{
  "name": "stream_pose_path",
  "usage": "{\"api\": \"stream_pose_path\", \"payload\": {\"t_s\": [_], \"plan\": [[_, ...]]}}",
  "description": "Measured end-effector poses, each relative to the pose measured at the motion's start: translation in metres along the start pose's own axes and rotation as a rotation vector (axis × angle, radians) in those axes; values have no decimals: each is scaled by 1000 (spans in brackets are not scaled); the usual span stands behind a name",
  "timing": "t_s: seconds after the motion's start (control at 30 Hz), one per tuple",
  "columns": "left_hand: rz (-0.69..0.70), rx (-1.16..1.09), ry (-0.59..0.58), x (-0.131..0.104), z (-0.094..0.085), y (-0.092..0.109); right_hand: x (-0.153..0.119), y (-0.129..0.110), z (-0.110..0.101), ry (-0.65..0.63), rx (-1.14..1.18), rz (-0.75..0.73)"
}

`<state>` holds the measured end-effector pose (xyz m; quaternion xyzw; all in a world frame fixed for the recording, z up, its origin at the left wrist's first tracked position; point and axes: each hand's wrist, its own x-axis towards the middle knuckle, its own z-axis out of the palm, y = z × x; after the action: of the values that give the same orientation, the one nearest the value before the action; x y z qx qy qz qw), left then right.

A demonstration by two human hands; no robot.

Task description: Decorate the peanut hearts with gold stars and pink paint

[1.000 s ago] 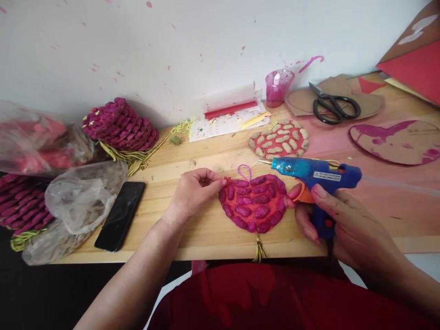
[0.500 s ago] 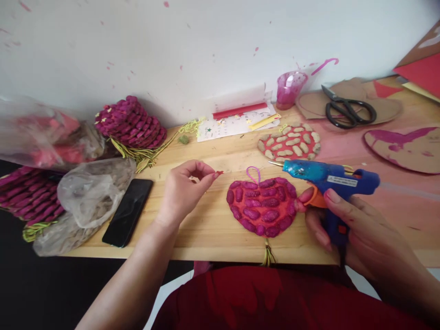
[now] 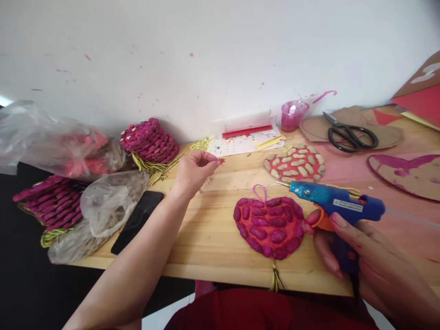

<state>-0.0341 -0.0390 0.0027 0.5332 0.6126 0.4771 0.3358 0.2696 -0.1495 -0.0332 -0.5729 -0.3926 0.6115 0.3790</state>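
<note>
My left hand [image 3: 196, 174] is above the table, thumb and forefinger pinching a tiny red piece [image 3: 222, 160] that looks like a star. A blue glue gun [image 3: 338, 199] with an orange trigger is gripped in my right hand [image 3: 357, 247], its metal nozzle pointing left. Below the nozzle lies a red heart [image 3: 270, 227] covered with magenta-painted peanut shells, with a purple loop on top and a yarn tassel at its point. Behind the gun rests a second heart [image 3: 295, 163] with unpainted peanut shells. Stars and strips lie on a white paper sheet [image 3: 237, 147] farther back.
Stacked magenta hearts [image 3: 149, 142], plastic bags [image 3: 106, 201] and a black phone [image 3: 137, 222] sit at left. Along the back and right are a pink-stained cup [image 3: 294, 117], black scissors [image 3: 352, 137], cardboard pieces [image 3: 318, 126] and a painted cardboard heart [image 3: 409, 176]. A wall stands behind.
My view has tilted upward, so the table appears lower. My left hand has moved away from the painted heart toward the back, still pinching the red piece. The glue gun stays above the heart's right side.
</note>
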Motion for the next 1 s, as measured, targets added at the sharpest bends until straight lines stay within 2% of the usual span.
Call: {"api": "stream_pose_path", "payload": {"t_s": [0.17,0.37,0.57,0.83,1.0], "plan": [[3,-75,26,32,10,-1,2,0,1,36,-76,-15],[26,-114,3,56,21,-7,4,-1,4,31,-91,14],[8,-111,-8,70,29,-10,2,1,1,5,-66,21],[-34,-63,38,88,33,-11,3,6,0,59,-47,71],[-63,-125,4,89,34,-8,4,3,1,38,-63,88]]}}
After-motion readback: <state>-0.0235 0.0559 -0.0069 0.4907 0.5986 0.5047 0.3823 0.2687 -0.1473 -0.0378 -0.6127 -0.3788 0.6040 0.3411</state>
